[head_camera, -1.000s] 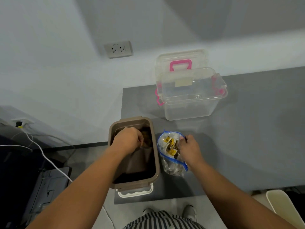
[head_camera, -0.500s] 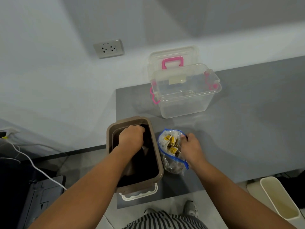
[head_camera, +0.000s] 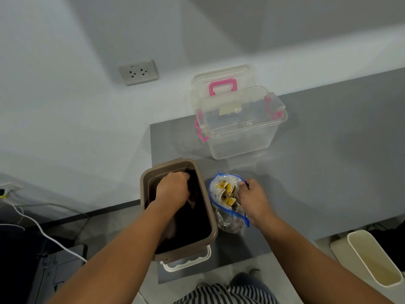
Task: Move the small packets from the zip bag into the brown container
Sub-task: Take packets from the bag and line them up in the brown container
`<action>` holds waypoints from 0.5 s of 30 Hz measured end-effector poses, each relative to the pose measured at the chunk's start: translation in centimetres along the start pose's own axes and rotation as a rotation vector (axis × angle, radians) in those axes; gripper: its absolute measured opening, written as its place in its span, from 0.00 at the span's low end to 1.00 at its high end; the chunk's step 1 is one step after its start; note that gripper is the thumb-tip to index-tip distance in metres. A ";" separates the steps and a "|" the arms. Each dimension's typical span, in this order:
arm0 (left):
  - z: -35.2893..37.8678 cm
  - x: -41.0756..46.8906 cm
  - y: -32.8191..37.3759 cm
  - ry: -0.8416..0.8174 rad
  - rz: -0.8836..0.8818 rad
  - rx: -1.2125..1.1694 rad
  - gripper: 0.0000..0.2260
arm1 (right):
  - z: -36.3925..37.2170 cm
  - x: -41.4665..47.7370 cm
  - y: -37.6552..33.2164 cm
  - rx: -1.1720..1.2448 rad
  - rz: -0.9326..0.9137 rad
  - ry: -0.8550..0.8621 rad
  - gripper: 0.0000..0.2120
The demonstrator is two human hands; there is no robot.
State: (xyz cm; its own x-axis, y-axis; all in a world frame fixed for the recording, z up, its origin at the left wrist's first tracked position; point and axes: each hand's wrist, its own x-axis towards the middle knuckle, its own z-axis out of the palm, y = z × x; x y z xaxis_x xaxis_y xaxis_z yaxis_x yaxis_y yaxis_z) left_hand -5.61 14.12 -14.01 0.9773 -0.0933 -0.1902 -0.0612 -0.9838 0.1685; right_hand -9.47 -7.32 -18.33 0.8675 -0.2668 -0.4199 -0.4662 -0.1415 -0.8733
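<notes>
So, right fingers (head_camera: 241, 195) around zip bag (head_camera: 229, 221)

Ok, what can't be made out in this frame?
All head view:
- Left hand: whether it holds a packet; its fingers curl down out of sight inside the brown container.
- Container's contents: dark interior, partly covered by the arm.
- Packets in the zip bag that the right hand holds: print too small.

Near left: brown container (head_camera: 145, 194), dark inside, white clasp (head_camera: 186, 263). zip bag (head_camera: 230, 223) clear, blue seal. packets (head_camera: 226, 190) yellow, white. Far box (head_camera: 241, 139) clear, pink handle (head_camera: 223, 86). table (head_camera: 328, 161) grey. garment (head_camera: 225, 295) dark-and-white striped.
</notes>
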 end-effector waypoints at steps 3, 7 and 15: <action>0.1 -0.1 -0.5 -0.006 -0.046 -0.033 0.05 | -0.2 0.1 0.1 0.009 0.001 -0.007 0.11; 0.1 -0.2 -0.4 -0.209 -0.155 0.097 0.08 | -0.7 0.1 0.0 -0.022 -0.004 -0.028 0.11; 1.0 -0.7 0.9 -0.563 -0.192 0.271 0.10 | -1.8 0.1 0.0 -0.070 0.009 -0.078 0.11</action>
State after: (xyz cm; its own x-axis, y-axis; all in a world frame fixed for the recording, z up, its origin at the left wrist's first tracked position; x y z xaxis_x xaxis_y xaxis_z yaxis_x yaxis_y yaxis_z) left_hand -6.54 13.12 -14.73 0.7247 0.0950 -0.6825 -0.0168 -0.9877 -0.1553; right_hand -9.69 -9.02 -17.94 0.8729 -0.1935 -0.4480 -0.4826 -0.2061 -0.8513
